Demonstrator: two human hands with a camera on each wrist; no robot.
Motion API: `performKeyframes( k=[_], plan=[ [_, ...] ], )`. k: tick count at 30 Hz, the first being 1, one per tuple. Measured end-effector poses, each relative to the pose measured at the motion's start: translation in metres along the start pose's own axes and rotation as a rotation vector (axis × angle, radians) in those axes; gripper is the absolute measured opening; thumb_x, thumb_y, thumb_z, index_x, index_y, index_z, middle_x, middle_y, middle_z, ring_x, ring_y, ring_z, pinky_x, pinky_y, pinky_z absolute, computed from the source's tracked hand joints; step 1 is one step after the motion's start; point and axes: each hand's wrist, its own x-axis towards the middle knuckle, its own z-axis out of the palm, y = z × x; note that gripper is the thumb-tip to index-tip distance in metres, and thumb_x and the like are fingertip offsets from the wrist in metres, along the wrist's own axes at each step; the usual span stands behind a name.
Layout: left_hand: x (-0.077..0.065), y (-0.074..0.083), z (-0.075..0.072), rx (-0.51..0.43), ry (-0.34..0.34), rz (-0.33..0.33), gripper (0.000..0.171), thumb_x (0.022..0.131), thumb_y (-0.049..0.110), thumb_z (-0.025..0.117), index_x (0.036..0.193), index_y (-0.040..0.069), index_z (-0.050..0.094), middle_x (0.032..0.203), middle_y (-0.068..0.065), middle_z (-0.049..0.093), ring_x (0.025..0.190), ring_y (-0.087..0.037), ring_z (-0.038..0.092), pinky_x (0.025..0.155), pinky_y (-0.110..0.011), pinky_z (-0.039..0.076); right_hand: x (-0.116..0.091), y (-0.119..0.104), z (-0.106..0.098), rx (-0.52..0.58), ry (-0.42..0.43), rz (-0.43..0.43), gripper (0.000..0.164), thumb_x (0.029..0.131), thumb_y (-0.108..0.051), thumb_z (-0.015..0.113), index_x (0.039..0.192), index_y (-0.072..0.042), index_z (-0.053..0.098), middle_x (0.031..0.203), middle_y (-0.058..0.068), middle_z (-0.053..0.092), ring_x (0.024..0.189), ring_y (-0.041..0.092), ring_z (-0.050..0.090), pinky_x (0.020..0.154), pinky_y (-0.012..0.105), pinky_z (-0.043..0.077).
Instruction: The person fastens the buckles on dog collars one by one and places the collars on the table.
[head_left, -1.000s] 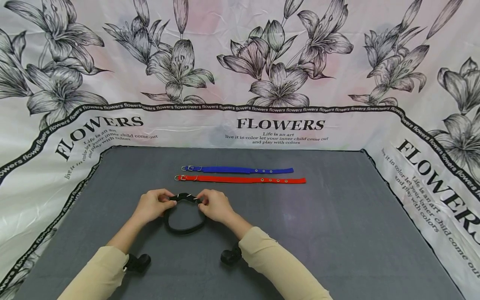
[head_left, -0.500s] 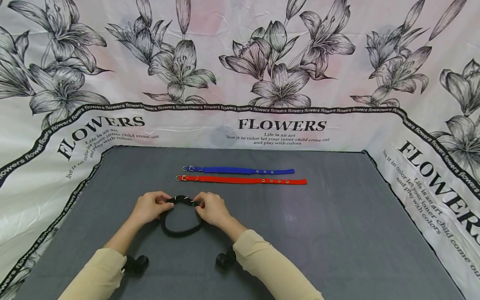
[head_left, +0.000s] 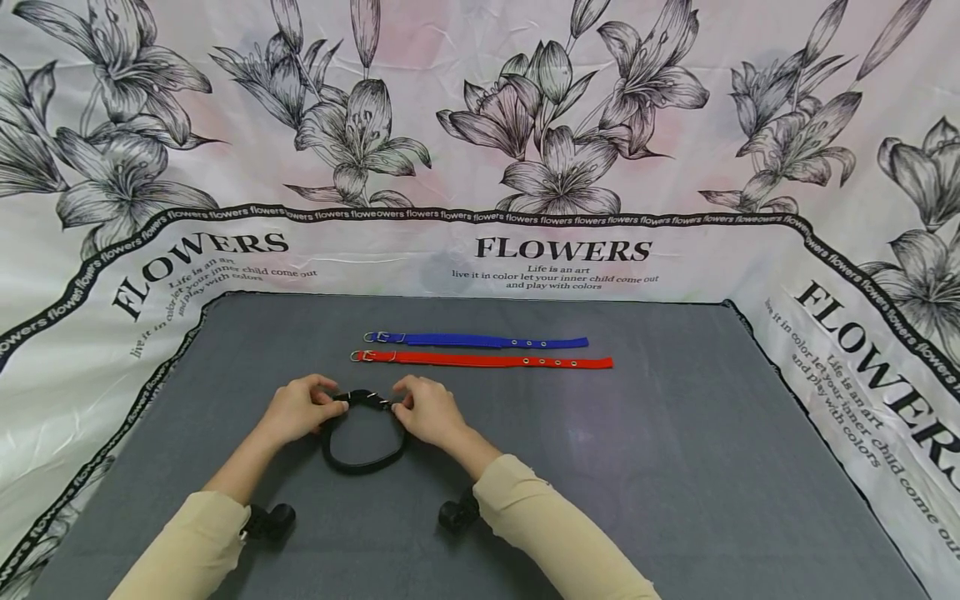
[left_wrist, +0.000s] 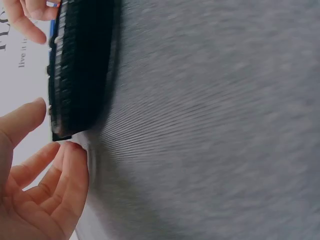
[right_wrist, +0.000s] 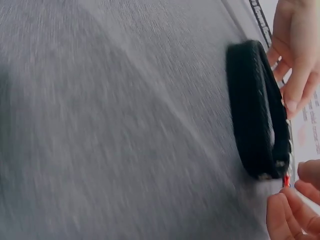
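A black pet collar (head_left: 362,468) forms a closed loop standing on its edge on the grey cloth. My left hand (head_left: 298,408) pinches its far left part between thumb and fingers; the left wrist view shows thumb and fingertips (left_wrist: 70,155) at the strap's end. At the far right part, my right hand (head_left: 431,412) holds the collar near its metal fittings, thumb tip at the strap and index finger raised a little. In the right wrist view the loop (right_wrist: 247,110) stands between both hands. Beyond lie a red collar (head_left: 465,359) and a blue collar (head_left: 457,340), both stretched straight.
Grey cloth (head_left: 637,458) covers the table. A white floral sheet (head_left: 420,258) with printed lettering rises at the back and along both sides. Black wrist-worn cameras (head_left: 273,523) hang below the beige sleeves (head_left: 187,542).
The black collar has shifted slightly left and nearer with both hands. Over the last half second, the right hand's index finger has lifted a little. The red and blue collars stay put.
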Motion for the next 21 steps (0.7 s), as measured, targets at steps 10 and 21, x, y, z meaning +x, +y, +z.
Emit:
performKeyframes(
  k=[10,21],
  plan=[
    [0.013,0.019,-0.019,0.112,0.107,0.078,0.035,0.085,0.027,0.065,0.109,0.001,0.062,0.094,-0.013,0.067,0.085,-0.029,0.061,0.063,-0.034,0.047,0.010,0.037,-0.030,0.066,0.056,-0.053,0.017,0.089,-0.018,0.060,0.104,-0.010,0.065,0.082,-0.001,0.060,0.070,0.010,0.054,0.061,0.021,0.044],
    [0.040,0.048,-0.014,0.097,0.178,0.150,0.027,0.085,0.025,0.066,0.102,0.004,0.064,0.096,-0.013,0.067,0.089,-0.029,0.061,0.074,-0.044,0.047,0.009,0.084,-0.068,0.028,0.131,-0.030,0.015,0.088,-0.018,0.062,0.100,-0.011,0.066,0.083,-0.002,0.060,0.075,0.012,0.055,0.069,0.028,0.046]
  ],
)
